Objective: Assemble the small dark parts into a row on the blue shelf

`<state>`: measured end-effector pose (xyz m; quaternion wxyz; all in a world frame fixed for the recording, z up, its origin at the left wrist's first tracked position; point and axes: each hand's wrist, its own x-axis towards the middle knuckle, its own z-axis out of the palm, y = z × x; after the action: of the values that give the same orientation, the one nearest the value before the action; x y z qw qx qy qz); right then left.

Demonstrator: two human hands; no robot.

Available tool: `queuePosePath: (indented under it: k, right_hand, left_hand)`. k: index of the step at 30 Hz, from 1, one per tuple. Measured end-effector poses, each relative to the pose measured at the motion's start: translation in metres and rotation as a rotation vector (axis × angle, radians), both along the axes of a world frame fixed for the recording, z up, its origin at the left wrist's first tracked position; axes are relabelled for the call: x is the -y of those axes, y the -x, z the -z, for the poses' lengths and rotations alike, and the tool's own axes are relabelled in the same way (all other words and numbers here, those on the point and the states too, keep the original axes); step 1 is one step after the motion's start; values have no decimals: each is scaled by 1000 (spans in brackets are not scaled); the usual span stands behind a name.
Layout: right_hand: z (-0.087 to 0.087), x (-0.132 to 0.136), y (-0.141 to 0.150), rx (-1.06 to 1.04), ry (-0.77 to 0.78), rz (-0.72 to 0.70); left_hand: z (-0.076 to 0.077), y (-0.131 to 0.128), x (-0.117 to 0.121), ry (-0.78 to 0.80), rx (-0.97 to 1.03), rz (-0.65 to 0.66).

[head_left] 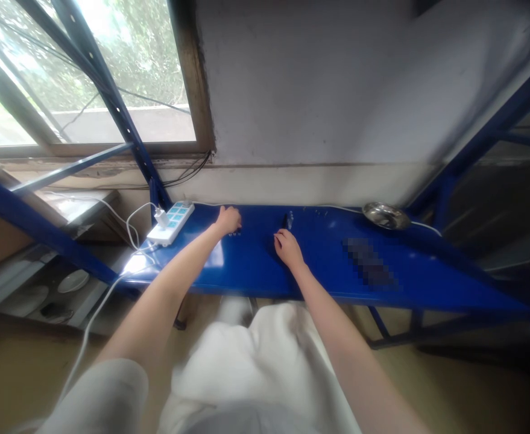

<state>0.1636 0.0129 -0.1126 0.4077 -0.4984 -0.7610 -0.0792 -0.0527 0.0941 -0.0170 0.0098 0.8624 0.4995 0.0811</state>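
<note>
My left hand (229, 221) is low over the blue table (251, 265), fingers curled downward and mostly hidden from me. Right by its fingertips lie several small pale pieces (234, 234), too tiny to identify. Farther right, my right hand (288, 247) rests near the tabletop with thumb and fingers drawn together in a pinch. Whatever it may hold is too small to make out. Just beyond it is a dark, slim object (285, 220), and beside that a small cluster of clear pieces (290, 218).
A white power strip (173, 223) with a plugged-in charger lies at the table's left end. A shiny metal bowl (386, 216) sits at the back right, near a white cable. A blurred-out dark rectangle (369, 262) lies nearer. Blue metal posts (145, 163) frame the table.
</note>
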Motion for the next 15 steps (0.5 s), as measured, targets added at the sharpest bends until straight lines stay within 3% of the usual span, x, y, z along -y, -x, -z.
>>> queuePosePath:
  k: [8, 15]
  right_hand:
    - [1, -1, 0, -1, 12, 13]
    - [-1, 1, 0, -14, 37, 16]
  left_hand:
    - [4, 2, 0, -3, 27, 9]
    - [3, 4, 1, -27, -111, 13]
